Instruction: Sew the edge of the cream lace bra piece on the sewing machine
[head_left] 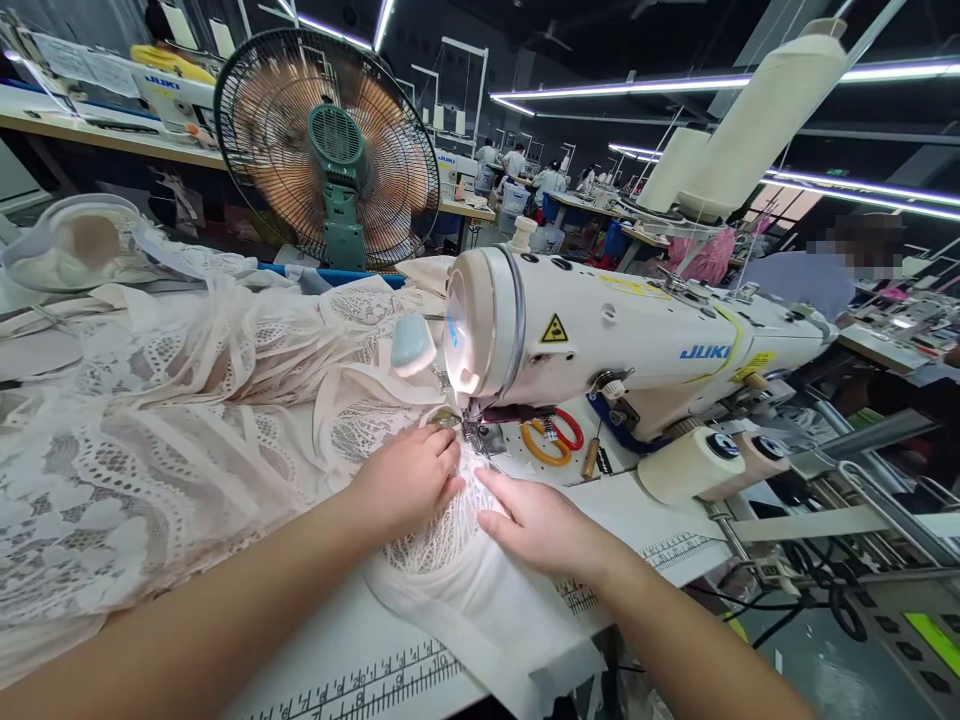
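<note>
Cream lace fabric (427, 545) with a plain band along its edge lies under the needle area of a white sewing machine (600, 330). My left hand (409, 475) is on the lace just left of the presser foot (472, 430), fingers bent and pressed together on the cloth. On the other side, my right hand (536, 525) holds the lace's right edge by thumb and forefinger, its remaining fingers hidden beneath. The band hangs toward the table's front edge. Exactly how the cloth sits under the foot is hidden by my fingers and the machine head.
A heap of lace pieces (150, 450) covers the left side. Scissors with orange and red handles (551, 440) and a wooden-handled tool (591, 458) lie under the machine arm. Thread cones (690, 465) stand right; a large fan (330, 150) is behind. A co-worker (802, 270) sits farther right.
</note>
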